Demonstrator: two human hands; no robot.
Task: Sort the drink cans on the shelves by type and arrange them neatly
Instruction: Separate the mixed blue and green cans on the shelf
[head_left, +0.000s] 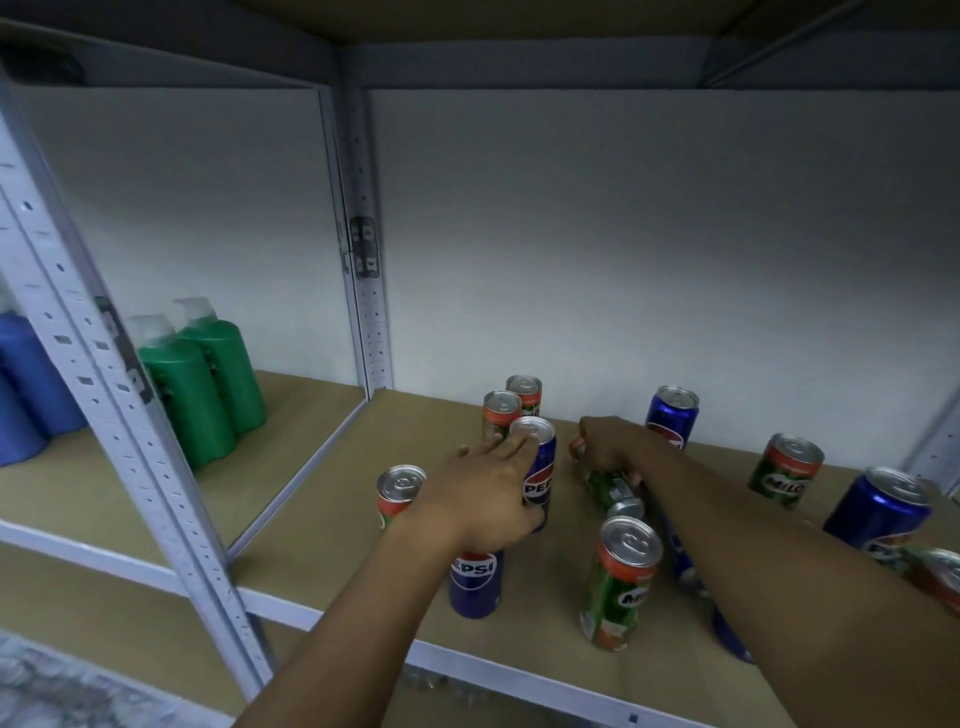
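On the brown fibreboard shelf (322, 467), framed by pale perforated metal uprights, slim cylindrical aluminium cans with silver pull-tab lids stand mixed together. Left hand (483, 493) wraps its fingers and thumb around the smooth blue body of an upright Pepsi can (537, 467), fingertips reaching up to the lid rim. Right hand (608, 447) closes over a green Milo can lying on its side (605, 486), its silver end facing the viewer; how firmly it is gripped cannot be told, since the palm hides most of the can. Behind the left hand, two upright Milo cans (511, 410) stand close together near the white back wall. Another Milo can (397, 491) stands just left of the left wrist, and a second Pepsi can (475, 584) stands below that wrist near the shelf front. A taller-looking Milo can (621, 582) stands at the front centre, between the forearms. Further right are a Pepsi can at the back (672, 415), a Milo can (787, 470) and a large glossy Pepsi can (883, 519). Beyond the uprights on the left, green plastic pump bottles (202, 384) and blue bottles (31, 384) occupy the neighbouring bay.
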